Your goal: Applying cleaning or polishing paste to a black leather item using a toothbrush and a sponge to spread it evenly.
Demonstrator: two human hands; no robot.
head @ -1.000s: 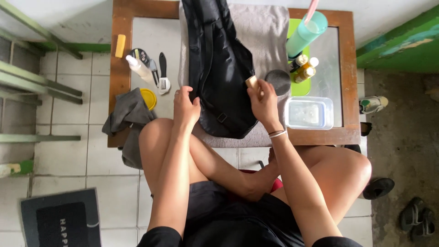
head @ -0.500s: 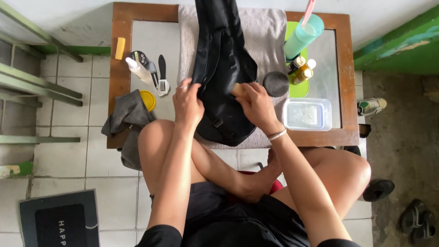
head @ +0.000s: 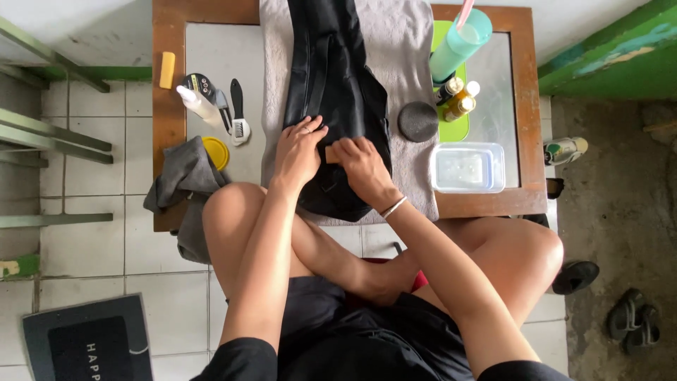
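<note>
Since the earlier frames, the right hand (head: 363,166) has moved down and to the left across the black bag (head: 338,106), and now meets the left hand (head: 300,152) near the bag's lower middle. The small tan block (head: 332,154) it carried has come with it.

The bag lies lengthwise on a grey towel (head: 412,77) spread over the wood-framed table (head: 166,106). The left hand rests flat on the bag, fingers slightly apart and pressing on the fabric. The right-hand fingers are closed around the tan block, which is held against the bag surface just beside the left fingertips.

To the right of the bag: a round dark pad (head: 417,121), two small bottles (head: 457,99), a teal cup (head: 462,42) and a clear plastic tub (head: 467,168). To the left: a white squeeze bottle (head: 197,104), a small brush (head: 238,116), a yellow lid (head: 216,152) and a grey cloth (head: 185,180) hanging over the table edge.
</note>
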